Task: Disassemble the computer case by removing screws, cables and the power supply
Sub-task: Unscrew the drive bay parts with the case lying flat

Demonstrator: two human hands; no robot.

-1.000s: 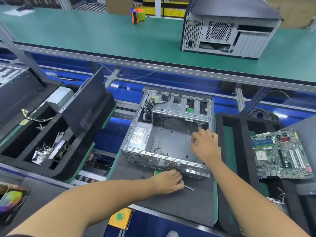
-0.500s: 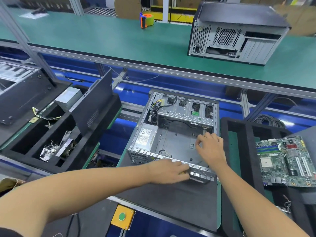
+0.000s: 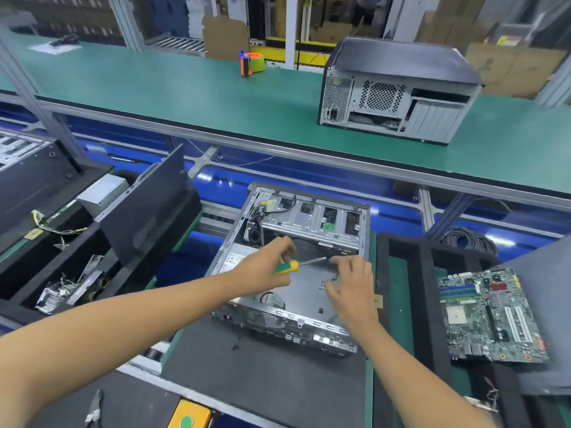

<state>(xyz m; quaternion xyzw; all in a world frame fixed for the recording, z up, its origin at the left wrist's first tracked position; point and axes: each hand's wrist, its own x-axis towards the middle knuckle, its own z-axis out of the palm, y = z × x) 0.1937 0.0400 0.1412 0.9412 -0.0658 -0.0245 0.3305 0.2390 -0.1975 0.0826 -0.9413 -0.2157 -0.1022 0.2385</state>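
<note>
left hand (image 3: 268, 267) grips screwdriver (image 3: 298, 264) by its handle | right hand (image 3: 349, 284) spread loose at the tip, inside computer case (image 3: 287, 316) | case: rigid sheet metal, sharp edges; lift by rim

case (image 3: 296, 316): bare grey sheet metal, dull sheen | mat (image 3: 262, 375): matt dark rubber | screwdriver (image 3: 287, 267) handle: glossy plastic

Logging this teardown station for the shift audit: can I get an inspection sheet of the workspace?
Surface: dark mat under the open computer case.
Job's things: power supply in the case; motherboard lies apart on the right.
Clutter: pliers near the front edge; scrap parts in the left bin.
Hands: left hand grips a screwdriver; right hand reaches inside the case.
Cables: bundle in the case's far left corner.
Surroundings: closed case and tape dispenser on the green bench.
</note>
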